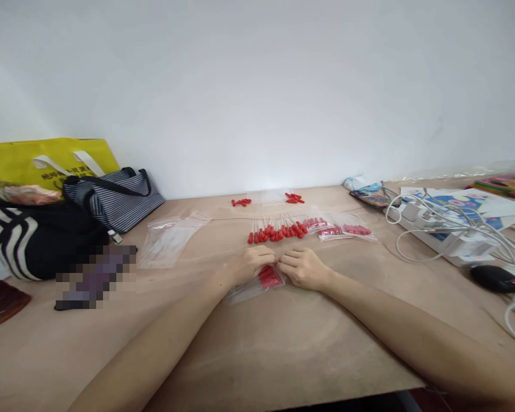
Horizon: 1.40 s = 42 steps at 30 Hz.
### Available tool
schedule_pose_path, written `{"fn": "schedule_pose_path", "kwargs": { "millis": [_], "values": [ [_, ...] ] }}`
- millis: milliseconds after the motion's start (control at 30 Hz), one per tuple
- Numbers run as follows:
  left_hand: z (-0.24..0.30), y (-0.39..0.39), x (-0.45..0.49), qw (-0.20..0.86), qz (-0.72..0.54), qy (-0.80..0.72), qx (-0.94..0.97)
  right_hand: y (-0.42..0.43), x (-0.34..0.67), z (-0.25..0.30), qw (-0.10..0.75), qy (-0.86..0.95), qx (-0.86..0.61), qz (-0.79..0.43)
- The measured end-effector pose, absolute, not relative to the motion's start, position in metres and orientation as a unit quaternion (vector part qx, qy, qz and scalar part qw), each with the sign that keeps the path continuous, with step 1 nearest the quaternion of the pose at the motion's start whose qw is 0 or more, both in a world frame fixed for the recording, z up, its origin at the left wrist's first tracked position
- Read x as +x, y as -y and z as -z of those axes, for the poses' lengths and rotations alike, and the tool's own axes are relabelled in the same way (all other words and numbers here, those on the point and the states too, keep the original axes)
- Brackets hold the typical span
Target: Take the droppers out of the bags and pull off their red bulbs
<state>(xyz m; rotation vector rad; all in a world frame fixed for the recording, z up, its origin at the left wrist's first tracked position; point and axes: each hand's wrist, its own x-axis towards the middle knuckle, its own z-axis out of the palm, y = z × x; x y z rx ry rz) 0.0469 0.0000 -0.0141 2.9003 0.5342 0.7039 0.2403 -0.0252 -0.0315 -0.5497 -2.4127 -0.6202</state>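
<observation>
Both hands meet at a clear zip bag [244, 293] with red-tipped pieces [269, 277] inside, low over the table. My left hand [252, 262] pinches the bag's upper edge from the left. From the right, my right hand [301, 268] grips the same edge, its fingers close to the left ones. The fingertips are partly hidden. Just beyond my hands lies a row of red-headed white sticks [277, 230], heads toward me. Filled clear bags [347, 228] with red pieces lie to the right of that row. Flat clear bags [165, 243] lie to the left.
Small red pieces [241, 202] lie near the wall. A striped bag [111, 197], a yellow bag [12, 157] and a black bag [64, 240] stand at left. On the right are a power strip [438, 237], tangled white cables [493, 229], papers [476, 203] and a black mouse [496, 278].
</observation>
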Motion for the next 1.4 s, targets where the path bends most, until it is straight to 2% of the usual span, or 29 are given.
{"fn": "schedule_pose_path", "kwargs": {
  "millis": [167,333,500,600,767,933,1033,1200,1400],
  "values": [
    [0.01,-0.001,0.045,0.049,-0.236,-0.18,0.954,0.024,0.241,0.03,0.248,0.927,-0.193,0.203],
    [-0.003,-0.001,0.044,0.09,-0.237,-0.216,0.943,0.022,0.246,0.029,0.23,0.938,-0.222,0.137],
    [-0.013,0.024,0.031,0.176,-0.169,-0.328,0.912,0.027,0.254,0.023,0.267,0.933,-0.239,-0.022],
    [-0.009,0.047,0.017,0.181,-0.129,-0.361,0.906,0.027,0.253,0.024,0.312,0.91,-0.241,-0.129],
    [0.002,0.059,0.006,0.192,-0.145,-0.391,0.889,0.025,0.24,0.027,0.34,0.858,-0.317,-0.218],
    [0.005,0.05,0.01,0.218,-0.168,-0.376,0.885,0.026,0.233,0.027,0.35,0.807,-0.327,-0.346],
    [0.007,0.049,0.011,0.216,-0.179,-0.371,0.885,0.025,0.235,0.027,0.326,0.784,-0.343,-0.402],
    [0.005,0.052,0.013,0.204,-0.19,-0.358,0.891,0.025,0.239,0.022,0.282,0.789,-0.328,-0.436],
    [0.003,0.051,0.014,0.21,-0.189,-0.353,0.892,0.035,0.234,0.016,0.297,0.813,-0.342,-0.367]
  ]
}}
